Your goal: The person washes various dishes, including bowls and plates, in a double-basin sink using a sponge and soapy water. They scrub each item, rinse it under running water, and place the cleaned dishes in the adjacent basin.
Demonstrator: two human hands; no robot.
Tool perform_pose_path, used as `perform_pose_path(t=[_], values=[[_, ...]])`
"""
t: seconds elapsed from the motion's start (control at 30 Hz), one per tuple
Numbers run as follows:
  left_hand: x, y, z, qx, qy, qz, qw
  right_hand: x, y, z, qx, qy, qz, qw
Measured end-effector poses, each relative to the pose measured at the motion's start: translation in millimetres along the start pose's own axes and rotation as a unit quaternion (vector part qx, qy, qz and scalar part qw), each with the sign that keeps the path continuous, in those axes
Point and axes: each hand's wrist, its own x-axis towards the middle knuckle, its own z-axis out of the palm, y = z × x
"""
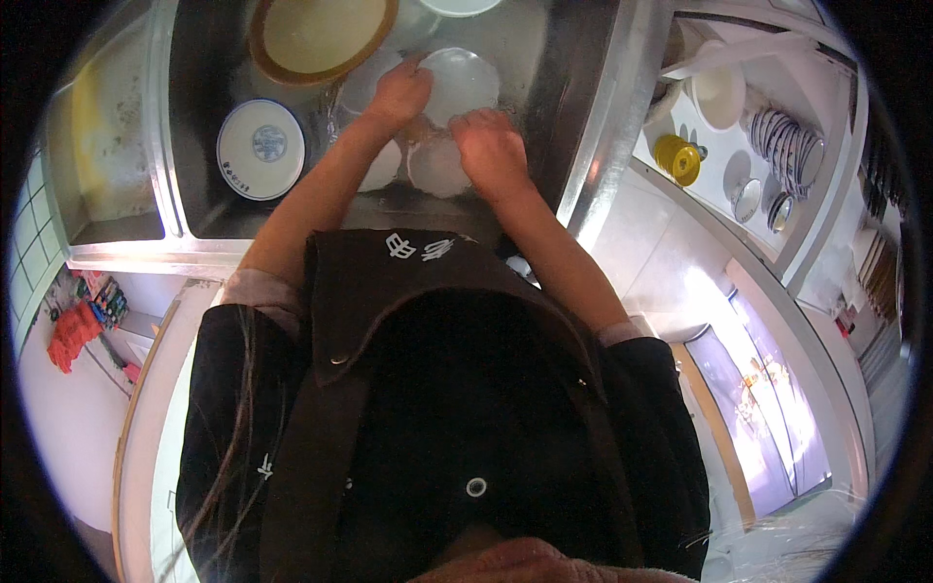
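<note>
My left hand is at the left rim of a pale round dish in a stainless-steel sink, its fingers closed at the edge. At the lower right of that dish, the fingers of my right hand curl downward against it; whether they grip anything is hidden. Below lie more pale round dishes, blurred by water and glare. To the left of my forearm sits a white plate with a blue rim and a blue printed emblem. A large brown-rimmed basin with cloudy liquid stands at the far left.
A second sink basin adjoins on the left, past a metal divider. Part of a white dish shows at the far edge. On the right, a shelf holds stacked bowls, yellow dishes and a white container.
</note>
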Motion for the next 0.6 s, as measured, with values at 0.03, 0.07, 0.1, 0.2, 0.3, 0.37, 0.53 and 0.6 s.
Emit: perform_pose_path(t=[0.03,0.07,0.1,0.2,0.3,0.37,0.53,0.6], values=[[-4.3,2.7,1.1,-0.022,0.011,-0.038,0.999,6.1,-5.4,-6.3,-0.004,-0.015,0.019,1.0],[-6.7,5.6,0.9,-0.045,0.028,-0.075,0.996,10.5,-10.4,-8.4,-0.008,-0.03,0.038,0.999],[-9.1,-4.8,8.8,0.023,0.029,-0.06,0.998,15.6,-17.9,-5.4,0.062,-0.012,0.067,0.996],[-10.9,-8.2,13.6,0.075,0.108,0.017,0.991,22.0,-23.8,9.5,0.167,0.043,0.083,0.981],[-4.2,0.0,-12.0,0.055,0.063,0.012,0.996,12.0,-10.4,12.7,0.068,0.072,-0.021,0.995],[-10.1,20.9,-22.7,0.031,0.041,0.017,0.999,13.0,6.2,-4.1,-0.02,0.064,-0.041,0.997],[-19.5,8.8,2.1,-0.046,0.066,-0.017,0.997,32.6,-25.9,-3.1,0.175,0.018,0.081,0.981],[-12.4,-7.9,2.2,0.025,0.047,0.005,0.999,29.2,-23.4,19.0,0.282,0.082,0.095,0.951]])
